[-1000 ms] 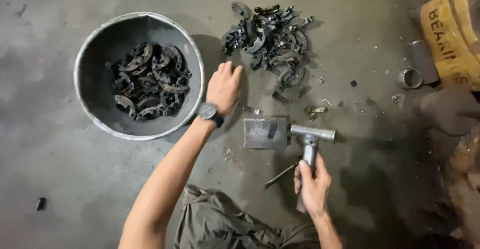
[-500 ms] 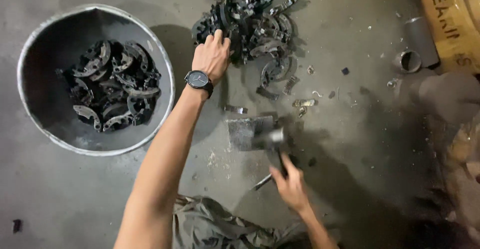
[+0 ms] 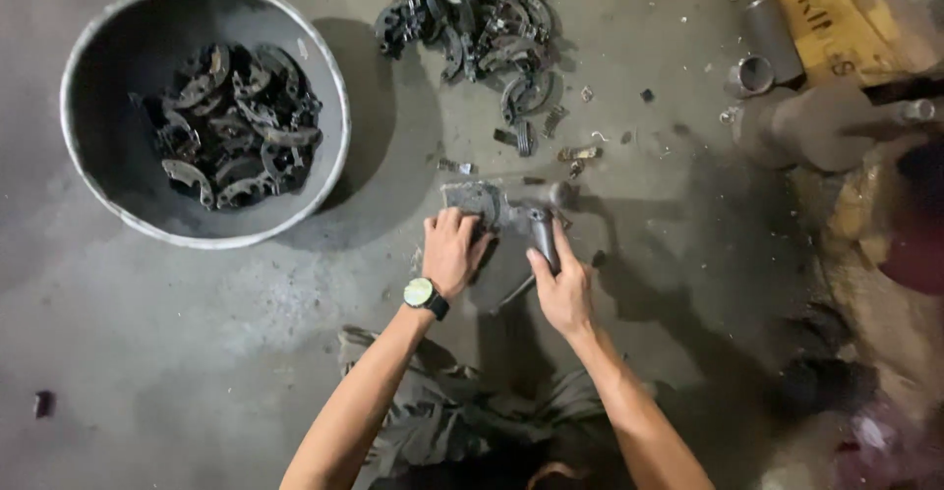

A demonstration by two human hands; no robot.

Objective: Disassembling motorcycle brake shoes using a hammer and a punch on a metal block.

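My left hand (image 3: 454,249), with a wristwatch, lies curled over the near edge of a grey metal block (image 3: 470,198) on the concrete floor. It holds a dark curved metal part (image 3: 489,217) against the block. My right hand (image 3: 562,288) grips the handle of a metal hammer (image 3: 541,227), whose head lies on the block's right side. A pile of dark curved metal parts (image 3: 482,18) lies beyond the block. To the left stands a round grey tub (image 3: 329,87) with several similar parts inside.
Small scraps (image 3: 580,153) dot the floor between block and pile. A short metal cylinder (image 3: 752,73), a yellow container (image 3: 836,18) and a bulky grey object (image 3: 816,121) stand at the right. A thin rod (image 3: 513,293) lies between my hands.
My left hand has come back from the pile to the block. The right hand and hammer have closed in on the block. The view has shifted so that tub and pile sit higher.
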